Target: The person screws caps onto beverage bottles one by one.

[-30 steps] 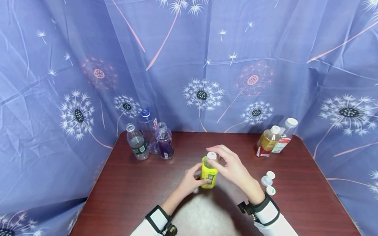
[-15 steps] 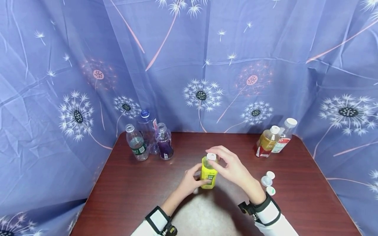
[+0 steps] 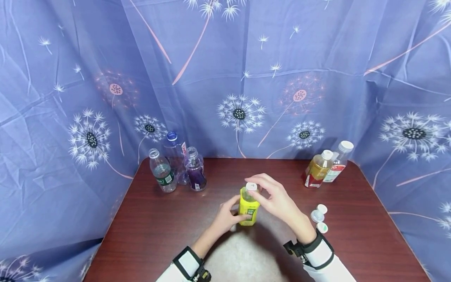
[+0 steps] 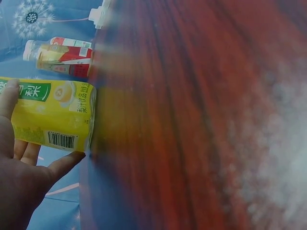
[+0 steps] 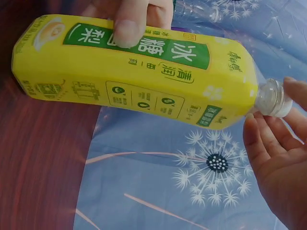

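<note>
A plastic drink bottle point(image 3: 249, 207) with a yellow label stands upright on the table, its white cap point(image 3: 251, 186) on the neck. My left hand point(image 3: 224, 217) grips the lower body from the left. In the left wrist view, the thumb of this left hand point(image 4: 21, 184) lies across the label of the yellow bottle point(image 4: 45, 117). My right hand point(image 3: 279, 200) pinches the cap from above, fingers behind and thumb in front. The right wrist view shows the right hand point(image 5: 283, 158) around the white cap point(image 5: 282, 101), and the bottle's label point(image 5: 153, 81) close up.
Three uncapped bottles stand at the back left: a clear one point(image 3: 164, 174), a blue one point(image 3: 174, 150) and a purple-labelled one point(image 3: 195, 172). At the back right are two capped bottles, one amber point(image 3: 318, 170), one clear point(image 3: 337, 166). Three loose caps point(image 3: 317, 216) lie right of my right hand.
</note>
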{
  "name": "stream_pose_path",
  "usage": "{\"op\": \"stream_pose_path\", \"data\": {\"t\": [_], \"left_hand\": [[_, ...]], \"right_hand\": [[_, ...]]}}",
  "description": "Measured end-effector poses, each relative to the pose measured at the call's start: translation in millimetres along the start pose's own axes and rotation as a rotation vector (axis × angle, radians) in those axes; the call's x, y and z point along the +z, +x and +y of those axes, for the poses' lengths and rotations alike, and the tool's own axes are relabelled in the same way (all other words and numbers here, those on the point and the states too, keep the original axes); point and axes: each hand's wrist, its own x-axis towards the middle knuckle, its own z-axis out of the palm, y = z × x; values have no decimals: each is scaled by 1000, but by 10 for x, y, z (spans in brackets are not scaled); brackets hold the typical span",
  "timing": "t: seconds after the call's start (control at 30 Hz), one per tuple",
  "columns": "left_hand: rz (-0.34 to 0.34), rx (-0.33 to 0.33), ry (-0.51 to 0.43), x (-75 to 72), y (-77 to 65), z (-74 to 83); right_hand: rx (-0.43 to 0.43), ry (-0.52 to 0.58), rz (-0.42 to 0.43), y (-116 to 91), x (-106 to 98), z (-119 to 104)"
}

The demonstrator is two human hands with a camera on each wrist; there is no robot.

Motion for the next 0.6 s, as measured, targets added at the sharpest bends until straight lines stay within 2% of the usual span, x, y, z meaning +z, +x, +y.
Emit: {"op": "stream_pose_path", "data": {"t": [0.3,0.53,0.6], "left_hand": [[-6,2,7,-5,12,-18],[-20,22,29,-17,10,-20],[-8,18,37,-7,2,39]], "right_hand": [[64,-18,17,7,5,-39],[-17,-30,4,14,-6,11],[-20,-33,7,8,-1,21]]}}
